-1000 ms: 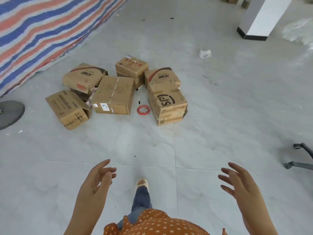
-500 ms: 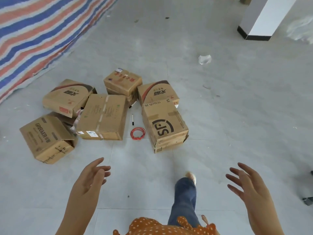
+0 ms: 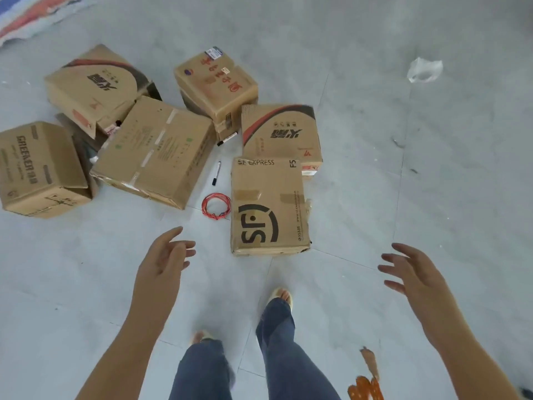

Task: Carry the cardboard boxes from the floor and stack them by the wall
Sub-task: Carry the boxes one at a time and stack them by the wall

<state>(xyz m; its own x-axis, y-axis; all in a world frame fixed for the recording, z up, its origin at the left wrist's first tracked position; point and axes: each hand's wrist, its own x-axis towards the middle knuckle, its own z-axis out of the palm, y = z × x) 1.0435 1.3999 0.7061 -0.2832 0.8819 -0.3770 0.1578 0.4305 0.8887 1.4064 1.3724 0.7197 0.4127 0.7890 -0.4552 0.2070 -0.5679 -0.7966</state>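
Observation:
Several cardboard boxes lie scattered on the grey tiled floor. Nearest me is the SF Express box (image 3: 268, 206), just ahead of my feet. Behind it sits a box with a red and black swoosh (image 3: 281, 137), and further back a box with red writing (image 3: 216, 85). A large taped box (image 3: 155, 151) lies left of centre, another swoosh box (image 3: 96, 85) behind it, and a "GREELER" box (image 3: 37, 168) at the far left. My left hand (image 3: 163, 261) and my right hand (image 3: 409, 272) hover empty, fingers spread, either side of the SF Express box.
A red wire coil (image 3: 216, 205) and a black marker (image 3: 216, 173) lie on the floor between the boxes; a second marker (image 3: 227, 139) lies by the box with red writing. A crumpled plastic scrap (image 3: 424, 70) sits far right. A striped tarpaulin (image 3: 31, 13) edges the top left.
I have walked closer to the boxes, so they fill more of the view. Both hands stay raised and empty, now level with the near end of the SF Express box.

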